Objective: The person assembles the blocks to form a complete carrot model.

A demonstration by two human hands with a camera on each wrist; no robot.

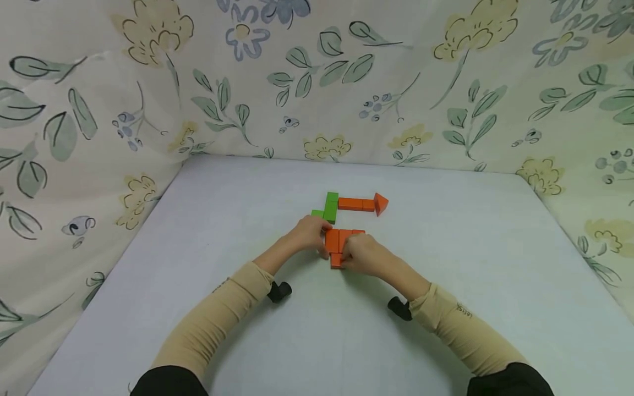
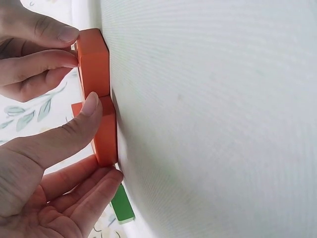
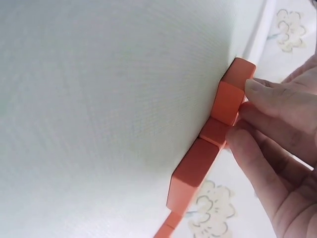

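Note:
A cluster of orange blocks [image 1: 332,240] lies on the white table, set side by side, with a smaller orange block [image 1: 335,260] against its near edge. My left hand [image 1: 311,234] holds the cluster's left end; in the left wrist view its thumb [image 2: 81,121] lies on an orange block [image 2: 105,134] and the fingers bend around the end. From the right, my right hand [image 1: 369,254] pinches the smaller near block, also seen as an orange block [image 3: 229,101] in the right wrist view. That hand covers the cluster's right part.
Beyond the cluster, upright green blocks [image 1: 331,208] join a row of orange blocks [image 1: 355,204] ending in an orange triangular block [image 1: 381,204]. A low green block [image 1: 317,213] sits by my left fingers. Flowered cloth [image 1: 317,82] hangs behind the table [image 1: 470,247].

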